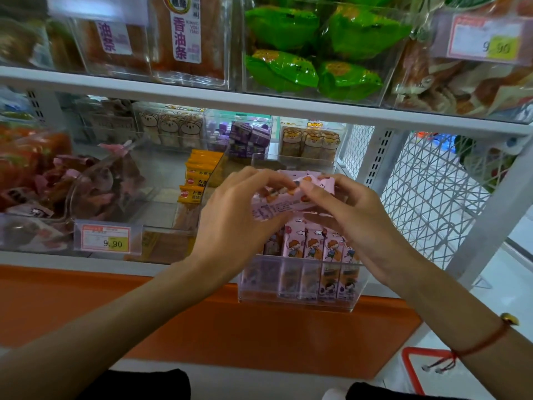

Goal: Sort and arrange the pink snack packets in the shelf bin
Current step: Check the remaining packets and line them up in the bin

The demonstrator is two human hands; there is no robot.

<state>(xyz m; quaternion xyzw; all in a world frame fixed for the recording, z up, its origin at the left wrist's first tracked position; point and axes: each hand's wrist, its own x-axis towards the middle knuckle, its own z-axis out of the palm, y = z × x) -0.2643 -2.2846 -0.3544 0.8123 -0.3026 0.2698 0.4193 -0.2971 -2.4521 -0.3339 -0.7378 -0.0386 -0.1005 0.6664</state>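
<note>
A clear plastic shelf bin [291, 301] juts over the shelf's front edge. Several pink snack packets [313, 245] with a cartoon child stand upright in a row along its front wall. Above the bin, both hands hold a small bunch of the same pink packets [277, 209] lying sideways. My left hand [233, 217] grips the bunch from the left, fingers curled over its top. My right hand [354, 217] pinches its right end between thumb and fingers. The bin's rear part is hidden behind my hands.
To the left stand a bin of yellow packets [196, 180] and a bin of dark pink-wrapped snacks [95, 186] with a 9.90 price tag [105, 239]. Bins of green packets [314, 50] fill the shelf above. A white wire mesh panel [427, 194] closes the right side.
</note>
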